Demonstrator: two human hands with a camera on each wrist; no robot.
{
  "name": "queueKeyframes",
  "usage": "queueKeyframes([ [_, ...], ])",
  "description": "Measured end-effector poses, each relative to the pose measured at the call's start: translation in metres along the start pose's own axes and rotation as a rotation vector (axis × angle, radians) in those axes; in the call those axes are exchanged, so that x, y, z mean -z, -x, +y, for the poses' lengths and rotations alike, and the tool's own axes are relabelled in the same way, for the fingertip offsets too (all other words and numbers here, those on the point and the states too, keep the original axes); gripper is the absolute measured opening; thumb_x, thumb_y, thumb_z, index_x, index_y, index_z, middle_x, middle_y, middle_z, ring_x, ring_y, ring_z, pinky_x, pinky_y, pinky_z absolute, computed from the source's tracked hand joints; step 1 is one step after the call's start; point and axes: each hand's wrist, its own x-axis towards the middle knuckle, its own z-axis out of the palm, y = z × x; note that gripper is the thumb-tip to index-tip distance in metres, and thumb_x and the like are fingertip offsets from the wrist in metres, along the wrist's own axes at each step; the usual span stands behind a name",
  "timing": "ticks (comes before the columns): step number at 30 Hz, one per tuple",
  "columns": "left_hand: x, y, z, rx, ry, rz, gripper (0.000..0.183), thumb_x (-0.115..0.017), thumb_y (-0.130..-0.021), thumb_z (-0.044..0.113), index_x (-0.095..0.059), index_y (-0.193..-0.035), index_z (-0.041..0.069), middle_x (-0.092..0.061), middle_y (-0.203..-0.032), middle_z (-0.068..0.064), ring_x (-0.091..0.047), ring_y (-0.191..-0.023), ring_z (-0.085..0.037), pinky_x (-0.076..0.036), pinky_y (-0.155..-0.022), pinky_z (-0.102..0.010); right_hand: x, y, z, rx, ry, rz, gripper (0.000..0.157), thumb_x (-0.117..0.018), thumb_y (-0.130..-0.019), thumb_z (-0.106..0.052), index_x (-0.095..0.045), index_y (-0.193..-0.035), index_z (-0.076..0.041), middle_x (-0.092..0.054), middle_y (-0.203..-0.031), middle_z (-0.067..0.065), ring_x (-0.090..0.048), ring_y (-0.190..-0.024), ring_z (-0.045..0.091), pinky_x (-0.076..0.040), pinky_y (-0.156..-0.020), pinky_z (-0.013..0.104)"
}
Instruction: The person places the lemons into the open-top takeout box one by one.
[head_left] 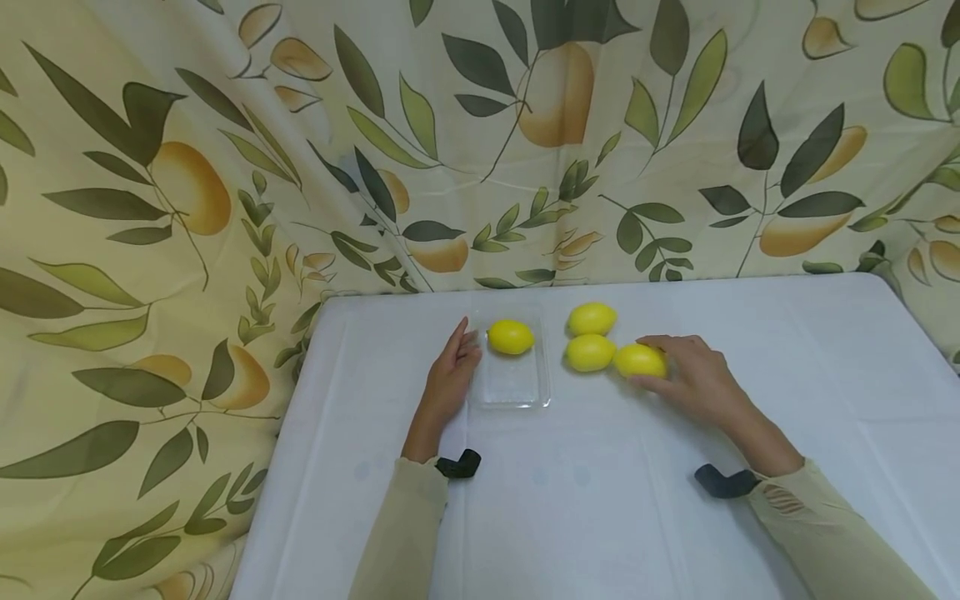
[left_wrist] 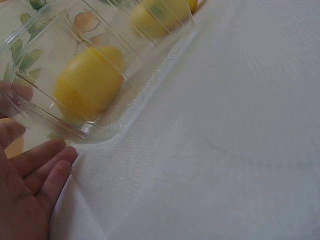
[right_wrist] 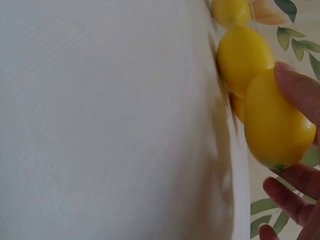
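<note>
A clear plastic box (head_left: 512, 392) stands on the table with one lemon (head_left: 511, 337) lying in its far half. My left hand (head_left: 454, 371) is at the box's left side, fingers fairly straight and right at the wall. The left wrist view shows the fingers (left_wrist: 47, 167) extended below the box's corner. With thumb and fingers, my right hand (head_left: 697, 375) pinches a lemon (head_left: 640, 361). Two other lemons, a nearer one (head_left: 589, 353) and a farther one (head_left: 592, 319), lie between the box and that hand. In the right wrist view the held lemon (right_wrist: 277, 122) overlaps the nearer one.
A white cloth covers the table (head_left: 570, 508). Behind it and on the left hangs a curtain (head_left: 480, 167) printed with leaves and fruit. Dark bands with camera mounts sit at the left wrist (head_left: 460, 464) and the right wrist (head_left: 726, 482).
</note>
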Motion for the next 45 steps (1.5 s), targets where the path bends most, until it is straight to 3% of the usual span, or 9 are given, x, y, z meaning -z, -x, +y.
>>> queueKeyframes([
  [10,0.001,0.000,0.002,-0.020,-0.005,0.003,0.061,-0.052,-0.105,0.039,-0.028,-0.160,0.041,-0.050,-0.151,0.014,-0.053,-0.136,-0.014,-0.040,-0.119,-0.045,0.000,-0.007,-0.011,0.014,-0.054,0.052,0.064,-0.080,-0.086,-0.047,-0.064,-0.134,-0.008,-0.067,-0.132,0.015,-0.054,-0.119,0.039,-0.041,-0.095,0.062],
  [21,-0.001,0.002,0.001,0.022,0.004,-0.003,0.060,-0.052,-0.105,0.041,-0.028,-0.160,0.044,-0.049,-0.152,0.017,-0.051,-0.138,-0.012,-0.039,-0.120,-0.044,-0.001,-0.014,-0.022,0.018,-0.128,0.080,0.062,-0.082,-0.085,-0.044,-0.064,-0.135,-0.010,-0.065,-0.136,0.013,-0.052,-0.125,0.038,-0.039,-0.101,0.060],
  [34,-0.001,0.001,-0.003,-0.002,0.001,-0.001,0.061,-0.052,-0.104,0.045,-0.028,-0.160,0.044,-0.050,-0.151,0.016,-0.052,-0.137,-0.012,-0.040,-0.120,-0.044,-0.007,-0.026,-0.045,0.050,-0.191,0.102,0.062,-0.081,-0.086,-0.043,-0.063,-0.136,-0.011,-0.064,-0.137,0.016,-0.053,-0.124,0.039,-0.041,-0.100,0.062],
  [45,0.001,0.000,0.000,0.002,-0.001,-0.007,0.060,-0.052,-0.105,0.043,-0.027,-0.160,0.044,-0.049,-0.152,0.016,-0.052,-0.137,-0.012,-0.040,-0.120,-0.043,-0.021,-0.037,-0.075,0.081,-0.250,0.120,0.061,-0.083,-0.085,-0.040,-0.063,-0.137,-0.012,-0.066,-0.134,0.010,-0.056,-0.111,0.026,-0.048,-0.088,0.049],
])
